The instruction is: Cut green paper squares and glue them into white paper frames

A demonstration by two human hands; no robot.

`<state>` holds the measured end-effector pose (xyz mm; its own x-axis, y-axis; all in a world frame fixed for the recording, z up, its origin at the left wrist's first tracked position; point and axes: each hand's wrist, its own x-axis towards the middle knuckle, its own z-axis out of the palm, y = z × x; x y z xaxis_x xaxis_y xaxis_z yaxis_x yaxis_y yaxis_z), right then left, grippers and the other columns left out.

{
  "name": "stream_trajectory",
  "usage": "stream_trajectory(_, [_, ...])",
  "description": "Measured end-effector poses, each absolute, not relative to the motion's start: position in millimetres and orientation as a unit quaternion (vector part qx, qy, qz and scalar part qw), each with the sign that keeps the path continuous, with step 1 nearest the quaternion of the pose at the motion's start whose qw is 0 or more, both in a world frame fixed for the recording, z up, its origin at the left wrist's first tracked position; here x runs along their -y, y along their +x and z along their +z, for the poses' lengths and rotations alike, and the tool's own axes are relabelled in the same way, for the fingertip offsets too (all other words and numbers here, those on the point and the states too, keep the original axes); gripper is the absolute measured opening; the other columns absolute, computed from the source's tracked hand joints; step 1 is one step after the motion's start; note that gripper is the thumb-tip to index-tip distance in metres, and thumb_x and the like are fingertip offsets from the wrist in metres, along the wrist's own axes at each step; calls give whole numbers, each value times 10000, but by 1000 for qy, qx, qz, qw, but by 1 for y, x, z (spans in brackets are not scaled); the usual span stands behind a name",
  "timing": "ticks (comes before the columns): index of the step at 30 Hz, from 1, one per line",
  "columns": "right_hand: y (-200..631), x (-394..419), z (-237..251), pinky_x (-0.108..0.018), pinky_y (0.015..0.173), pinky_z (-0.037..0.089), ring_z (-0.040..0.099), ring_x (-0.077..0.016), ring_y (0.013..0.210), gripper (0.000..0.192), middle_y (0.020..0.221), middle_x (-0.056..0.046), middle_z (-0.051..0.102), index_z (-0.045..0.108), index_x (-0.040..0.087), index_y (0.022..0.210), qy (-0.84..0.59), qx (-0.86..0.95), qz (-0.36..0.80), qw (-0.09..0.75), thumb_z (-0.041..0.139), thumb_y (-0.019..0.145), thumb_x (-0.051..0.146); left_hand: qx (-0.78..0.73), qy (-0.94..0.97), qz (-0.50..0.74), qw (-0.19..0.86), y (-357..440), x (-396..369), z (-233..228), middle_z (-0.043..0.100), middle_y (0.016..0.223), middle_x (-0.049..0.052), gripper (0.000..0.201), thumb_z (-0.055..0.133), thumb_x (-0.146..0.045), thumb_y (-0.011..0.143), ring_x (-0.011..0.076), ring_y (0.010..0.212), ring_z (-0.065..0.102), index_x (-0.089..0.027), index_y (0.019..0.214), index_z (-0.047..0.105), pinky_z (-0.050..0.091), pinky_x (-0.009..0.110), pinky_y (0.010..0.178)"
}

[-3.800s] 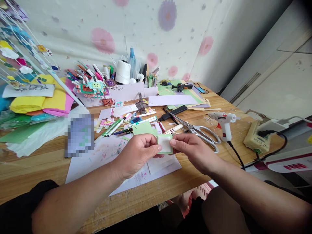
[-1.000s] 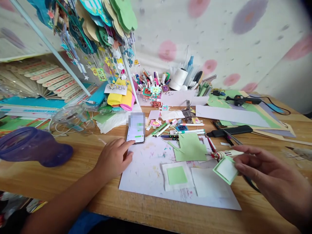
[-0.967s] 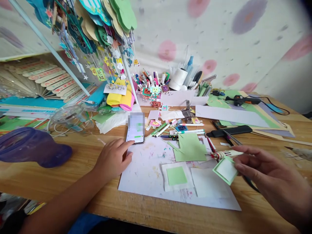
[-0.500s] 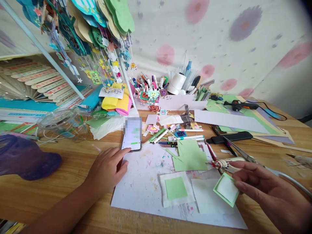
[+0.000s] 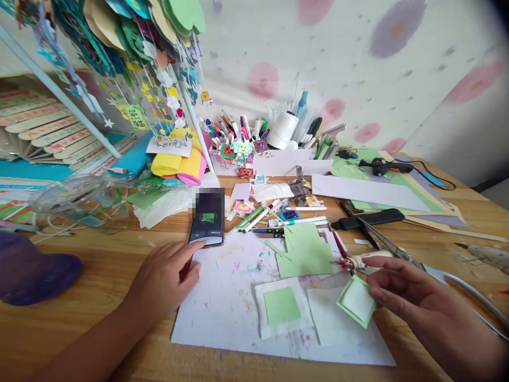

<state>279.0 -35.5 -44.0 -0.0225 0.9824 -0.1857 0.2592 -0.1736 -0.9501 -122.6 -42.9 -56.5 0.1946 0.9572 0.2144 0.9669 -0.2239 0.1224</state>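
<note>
My left hand (image 5: 169, 278) rests at the lower end of a smartphone (image 5: 207, 220), index finger stretched onto its dark screen. Nothing is held in it. Between thumb and fingers, my right hand (image 5: 413, 302) pinches a small green paper square with a white square on it (image 5: 358, 300), tilted above the white sheet (image 5: 222, 323). Left of it, a green square (image 5: 282, 306) lies on a white pad (image 5: 265, 331). A cut green paper piece (image 5: 304, 249) is farther back. Just behind my right hand are scissors (image 5: 397, 252) and a red-and-white figure (image 5: 352, 262).
Markers (image 5: 260, 217) and scraps crowd the middle. A pen holder (image 5: 254, 154) stands by the wall. Hanging paper ornaments (image 5: 159, 85) are at upper left, a clear plastic container (image 5: 83, 201) below them. A hot glue gun (image 5: 385, 167) lies at back right.
The phone screen has turned from a light page to a dark one with a small green patch. The whole view has shifted slightly; both hands keep nearly the same pose.
</note>
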Motion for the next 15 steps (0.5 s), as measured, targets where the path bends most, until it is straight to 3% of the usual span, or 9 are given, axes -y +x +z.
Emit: stream_trajectory(15, [268,39,-37,-240,553,465,555,-160,646,375,718,-6,639,629,234,1028,-595,513,484,384,728,725,431,621,-775,-116,24,-124,43,-58,584,656,-6,350,455,-294,829,192,652,563,-185,1124,610,422,321,671])
